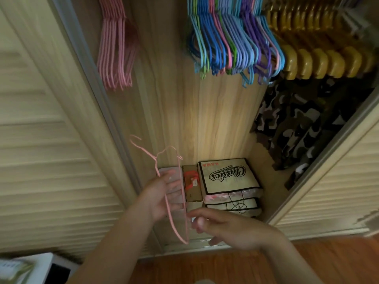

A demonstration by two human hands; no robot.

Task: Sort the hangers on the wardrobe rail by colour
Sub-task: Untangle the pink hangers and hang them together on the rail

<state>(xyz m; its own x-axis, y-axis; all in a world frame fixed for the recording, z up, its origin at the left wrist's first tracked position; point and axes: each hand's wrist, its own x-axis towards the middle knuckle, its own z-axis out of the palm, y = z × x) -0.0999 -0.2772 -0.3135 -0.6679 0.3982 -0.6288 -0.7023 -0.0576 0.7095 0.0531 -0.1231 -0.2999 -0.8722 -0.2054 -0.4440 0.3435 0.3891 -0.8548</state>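
A thin pink wire hanger (180, 193) is held low in front of the wardrobe, its hook pointing up and left. My left hand (162, 193) grips its left side. My right hand (221, 224) is at the hanger's lower right end, fingers loosely curled; whether it touches the wire is blurred. High at the left hangs a bunch of pink hangers (114, 50). To their right hangs a mixed bunch of blue, green, purple and pink hangers (233, 42). At the far right is a row of yellow-brown wooden hangers (320, 58).
Camouflage garments (307, 128) hang under the wooden hangers at right. Boxes (225, 177) are stacked on the wardrobe floor behind my hands. Louvred sliding doors (51, 140) flank the opening on both sides. A wooden floor (205, 267) lies below.
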